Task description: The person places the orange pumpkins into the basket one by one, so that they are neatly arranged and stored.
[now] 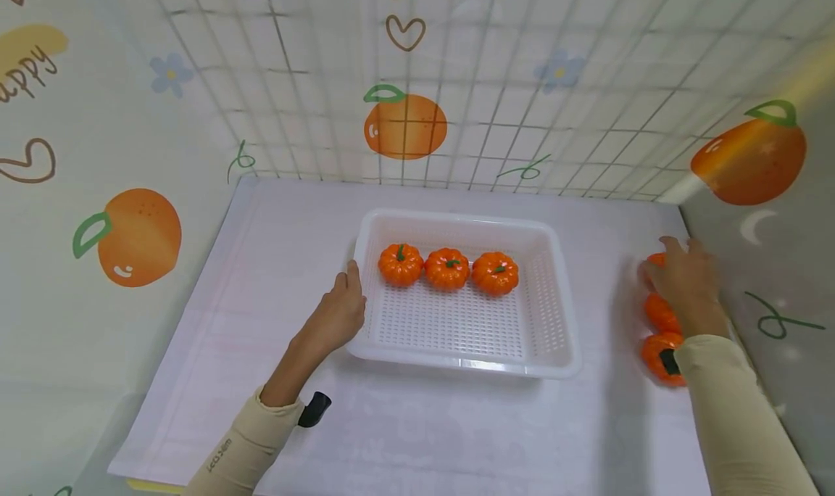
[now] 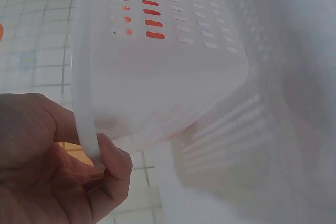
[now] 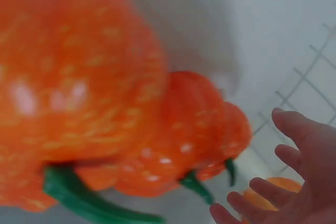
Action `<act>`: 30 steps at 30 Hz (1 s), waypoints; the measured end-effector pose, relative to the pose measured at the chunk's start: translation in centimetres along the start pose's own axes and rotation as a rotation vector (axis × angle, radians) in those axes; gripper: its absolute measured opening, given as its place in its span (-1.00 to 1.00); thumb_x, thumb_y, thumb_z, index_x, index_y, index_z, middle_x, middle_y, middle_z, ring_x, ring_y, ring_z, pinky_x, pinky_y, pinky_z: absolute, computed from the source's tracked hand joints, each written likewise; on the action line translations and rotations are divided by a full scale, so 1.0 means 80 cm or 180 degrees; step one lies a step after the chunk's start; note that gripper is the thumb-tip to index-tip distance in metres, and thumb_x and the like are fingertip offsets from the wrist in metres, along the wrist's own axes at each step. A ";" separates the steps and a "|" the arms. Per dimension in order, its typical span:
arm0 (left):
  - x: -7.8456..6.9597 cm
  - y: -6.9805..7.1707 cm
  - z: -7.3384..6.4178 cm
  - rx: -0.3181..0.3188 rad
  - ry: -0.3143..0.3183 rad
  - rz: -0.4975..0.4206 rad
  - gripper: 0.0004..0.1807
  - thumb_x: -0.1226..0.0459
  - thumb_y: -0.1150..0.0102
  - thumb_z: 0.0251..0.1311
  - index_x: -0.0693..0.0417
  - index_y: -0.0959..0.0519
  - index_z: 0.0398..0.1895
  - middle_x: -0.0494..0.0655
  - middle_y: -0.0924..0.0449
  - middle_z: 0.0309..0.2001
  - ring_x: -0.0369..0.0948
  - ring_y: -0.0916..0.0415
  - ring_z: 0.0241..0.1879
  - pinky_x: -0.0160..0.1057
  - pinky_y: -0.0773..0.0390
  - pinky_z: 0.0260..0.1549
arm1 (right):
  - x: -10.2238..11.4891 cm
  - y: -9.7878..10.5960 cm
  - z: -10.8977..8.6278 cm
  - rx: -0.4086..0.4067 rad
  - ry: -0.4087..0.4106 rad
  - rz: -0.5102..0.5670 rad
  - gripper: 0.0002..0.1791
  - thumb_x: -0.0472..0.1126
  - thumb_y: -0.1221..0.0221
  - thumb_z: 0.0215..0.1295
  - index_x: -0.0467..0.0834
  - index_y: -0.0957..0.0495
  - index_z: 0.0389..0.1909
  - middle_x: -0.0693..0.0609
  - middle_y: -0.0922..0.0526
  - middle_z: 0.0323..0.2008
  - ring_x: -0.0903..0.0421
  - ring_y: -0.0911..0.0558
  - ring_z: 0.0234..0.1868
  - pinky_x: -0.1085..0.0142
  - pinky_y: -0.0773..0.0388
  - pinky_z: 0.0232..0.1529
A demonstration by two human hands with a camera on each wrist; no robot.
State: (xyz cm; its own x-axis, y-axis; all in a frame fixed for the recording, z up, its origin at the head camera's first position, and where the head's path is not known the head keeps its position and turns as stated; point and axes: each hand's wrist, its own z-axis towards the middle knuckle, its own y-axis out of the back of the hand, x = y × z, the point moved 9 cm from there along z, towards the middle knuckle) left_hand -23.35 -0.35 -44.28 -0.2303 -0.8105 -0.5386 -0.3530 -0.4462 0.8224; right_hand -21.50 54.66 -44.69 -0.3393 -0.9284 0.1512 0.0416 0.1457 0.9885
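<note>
A white perforated plastic basket (image 1: 566, 300) stands mid-table, with three small orange toy pumpkins (image 1: 446, 269) in a row along its back half. My left hand (image 1: 335, 315) is at the basket's left side. In the left wrist view its thumb and fingers (image 2: 116, 163) pinch the basket's rim (image 2: 81, 77). On the right, three more orange pumpkins (image 1: 660, 313) line up front to back. My right hand (image 1: 691, 286) reaches over the farthest one, partly hiding it. In the right wrist view that hand (image 3: 310, 174) has its fingers spread, beyond the green-stemmed pumpkins (image 3: 191, 129).
The table wears a white cover (image 1: 417, 438). Behind it rises a wire grid (image 1: 483, 133) with a printed fruit-pattern sheet. A patterned side panel (image 1: 770, 264) stands close beside the right hand and the pumpkins there.
</note>
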 end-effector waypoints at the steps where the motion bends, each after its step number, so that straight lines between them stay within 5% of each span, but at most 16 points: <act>1: 0.000 0.000 0.000 -0.0003 0.0000 0.0016 -0.27 0.32 0.07 0.28 0.37 0.19 0.38 0.23 -0.27 -0.06 -0.09 -0.40 -0.49 -0.30 -0.50 -0.54 | -0.006 -0.003 0.000 0.0041 -0.0084 -0.0014 -0.34 -0.03 -0.02 0.27 -0.32 -0.10 0.26 -0.56 -0.01 0.15 -0.55 -0.11 0.00 -0.36 -0.12 -0.06; 10: 0.000 0.003 -0.001 -0.0059 -0.0037 0.0067 -0.27 0.32 0.05 0.27 0.37 0.17 0.37 0.24 -0.28 -0.06 -0.10 -0.40 -0.49 -0.29 -0.51 -0.54 | -0.033 -0.020 0.002 0.0175 -0.0324 0.0069 -0.19 -0.10 -0.09 0.27 -0.29 0.12 0.37 -0.54 0.10 0.20 -0.51 -0.04 0.08 -0.35 -0.10 -0.01; 19: 0.001 0.001 0.001 -0.0028 0.0015 0.0054 -0.26 0.32 0.05 0.28 0.35 0.18 0.38 0.24 -0.28 -0.04 -0.10 -0.39 -0.49 -0.28 -0.50 -0.54 | -0.066 -0.050 0.004 0.0412 -0.0461 0.0340 -0.01 0.19 -0.08 0.19 -0.20 0.24 0.41 -0.55 0.15 0.19 -0.46 0.01 0.10 -0.39 -0.10 -0.06; 30: 0.002 -0.001 0.002 0.0002 0.0040 0.0035 -0.25 0.32 0.04 0.27 0.36 0.19 0.38 0.19 -0.28 -0.10 -0.11 -0.38 -0.51 -0.31 -0.47 -0.58 | -0.070 -0.062 0.009 0.0600 -0.0509 0.0355 -0.04 0.04 -0.16 0.19 -0.20 0.21 0.41 -0.56 0.11 0.17 -0.46 -0.04 0.07 -0.39 -0.12 -0.06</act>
State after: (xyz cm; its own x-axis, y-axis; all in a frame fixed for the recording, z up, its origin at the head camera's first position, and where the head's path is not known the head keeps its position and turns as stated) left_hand -23.52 -0.42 -44.46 -0.2229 -0.8200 -0.5272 -0.3510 -0.4370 0.8281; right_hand -20.46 59.34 -50.45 -0.4872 -0.8395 0.2404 -0.0837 0.3190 0.9441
